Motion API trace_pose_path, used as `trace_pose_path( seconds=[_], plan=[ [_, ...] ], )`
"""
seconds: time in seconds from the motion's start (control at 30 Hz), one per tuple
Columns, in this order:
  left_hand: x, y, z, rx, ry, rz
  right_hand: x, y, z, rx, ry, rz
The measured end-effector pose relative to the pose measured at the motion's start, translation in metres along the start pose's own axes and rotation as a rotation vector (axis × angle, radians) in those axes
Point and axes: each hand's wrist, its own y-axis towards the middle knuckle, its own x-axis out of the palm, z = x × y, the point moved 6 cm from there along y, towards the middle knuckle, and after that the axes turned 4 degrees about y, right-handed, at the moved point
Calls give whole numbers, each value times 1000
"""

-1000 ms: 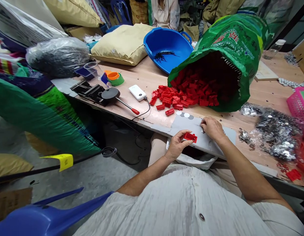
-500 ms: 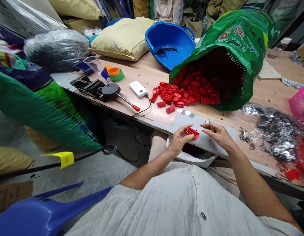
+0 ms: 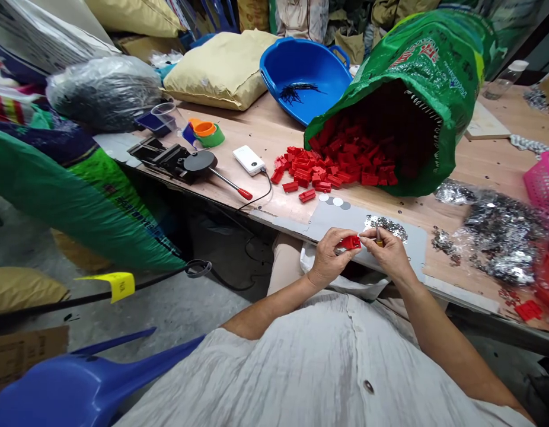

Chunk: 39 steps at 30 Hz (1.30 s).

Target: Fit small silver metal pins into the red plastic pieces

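My left hand point(image 3: 331, 256) is closed around a small red plastic housing point(image 3: 350, 242), gripping it between thumb and fingers above the table's front edge. Close on its right, my right hand point(image 3: 388, 252) is closed too. A slim tool with a yellow handle and a dark metal tip point(image 3: 379, 240) is tucked in its fingers. The right thumb and index fingertip meet at the housing's right end; whatever small piece they pinch is too small to make out. Just behind the right hand, small shiny metal pieces point(image 3: 394, 228) lie spread on a grey sheet point(image 3: 321, 220).
Red housings point(image 3: 301, 168) spill from a green sack point(image 3: 452, 83) lying on its side. A blue basin point(image 3: 274, 65) stands behind. To the left are a white power bank point(image 3: 248, 160) with a cable and a black lever device point(image 3: 161, 159). Bagged metal pieces point(image 3: 501, 237) lie right.
My right hand has moved left and its fingertips now meet the red housing. The left hand has turned the housing, so its open side no longer faces up at me.
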Motion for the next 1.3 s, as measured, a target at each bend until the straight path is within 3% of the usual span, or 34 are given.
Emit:
trace_pose_path(
  seconds=[0.13,0.3,0.4,0.6,0.77,1.13,1.3],
  plan=[
    [1,-1,9,152,81,-2,-1,-2,1,-19,-13,4],
    [3,-2,13,194,83,-20,-1,-5,2,-4,-11,-12],
    [4,-1,10,119,55,-35,0,-5,2,-2,10,-31],
    [6,-2,-15,-235,-252,-38,0,-7,4,44,85,-78],
    [12,-2,-26,-379,-429,-78,-3,-11,6,69,139,-88],
    [15,-5,-25,-290,-369,-113,-7,-13,7,29,28,-81],
    [10,1,-28,-269,-172,-215,-10,-18,7,-49,-164,-105]
  ],
)
